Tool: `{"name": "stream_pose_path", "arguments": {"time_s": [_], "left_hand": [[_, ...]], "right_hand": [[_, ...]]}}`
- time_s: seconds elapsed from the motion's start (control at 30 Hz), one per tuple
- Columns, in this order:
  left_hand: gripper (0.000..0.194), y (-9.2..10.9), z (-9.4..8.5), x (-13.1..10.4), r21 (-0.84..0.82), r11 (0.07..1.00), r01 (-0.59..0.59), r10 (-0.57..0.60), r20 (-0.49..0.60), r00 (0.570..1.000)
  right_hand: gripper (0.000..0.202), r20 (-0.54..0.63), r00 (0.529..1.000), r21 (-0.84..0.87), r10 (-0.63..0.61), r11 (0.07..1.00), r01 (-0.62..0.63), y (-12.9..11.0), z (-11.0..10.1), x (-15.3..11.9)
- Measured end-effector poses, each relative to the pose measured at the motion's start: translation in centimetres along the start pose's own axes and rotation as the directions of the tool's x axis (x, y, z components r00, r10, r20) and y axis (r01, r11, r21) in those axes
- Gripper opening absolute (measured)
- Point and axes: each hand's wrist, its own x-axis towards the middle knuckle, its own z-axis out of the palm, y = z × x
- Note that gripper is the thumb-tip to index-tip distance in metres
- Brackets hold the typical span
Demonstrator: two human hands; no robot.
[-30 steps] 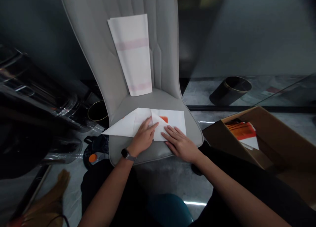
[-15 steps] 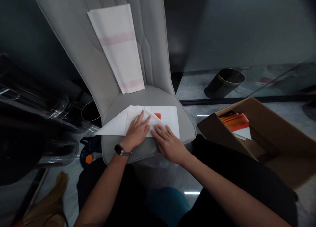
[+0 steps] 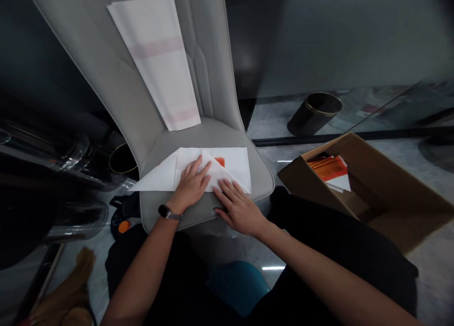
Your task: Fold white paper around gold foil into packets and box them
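Observation:
A white paper sheet (image 3: 237, 163) with an orange patch lies across the grey chair's seat (image 3: 209, 136), its left end folded to a slanted point and a diagonal flap over its middle. My left hand (image 3: 191, 183), with a watch on the wrist, rests on the folded middle, fingers apart. To its right, my right hand (image 3: 239, 205) lies flat on the lower edge of the flap, thumb spread over the seat. A long folded white paper (image 3: 159, 66) with pale pink bands leans against the backrest.
At the right stands an open cardboard box (image 3: 383, 189) holding orange and white folded papers (image 3: 331, 170). Behind it is a black bin (image 3: 314, 115). Another dark bin (image 3: 122, 159) is left of the chair, near clear plastic-wrapped items. A teal object (image 3: 239, 286) is below the seat.
The view has shifted slightly, moving the scene left. My right thumb has spread away from the fingers, and the flap now reaches farther toward the lower right corner of the sheet.

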Motion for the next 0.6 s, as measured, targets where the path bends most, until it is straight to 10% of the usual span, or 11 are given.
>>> {"name": "stream_pose_path", "arguments": {"time_s": [0.6], "left_hand": [[0.052,0.6,-0.3,-0.3,0.023,1.000,0.018,-0.019,0.033,0.999]], "right_hand": [[0.086,-0.048,0.990,-0.107,0.133,0.985,-0.137,3.3,-1.3,-5.3]]}}
